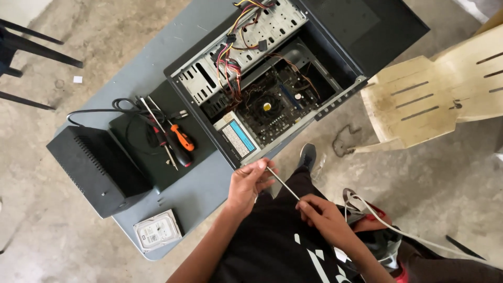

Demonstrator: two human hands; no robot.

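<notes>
- The left hand (250, 182) pinches one end of a thin metal rod (283, 183) at the tabletop (201, 191) edge, just beside the open computer case (335, 31).
- The right hand (320, 214) is closed round the rod's lower end, over the person's lap; it may be a screwdriver shaft, too thin to tell.
- Two screwdrivers (177, 140) lie on a black panel (140, 137), left of the case.
- A black box (97, 170) and a hard drive (156, 230) sit nearer the edge.
- A pale chair (429, 94) stands to the right.
</notes>
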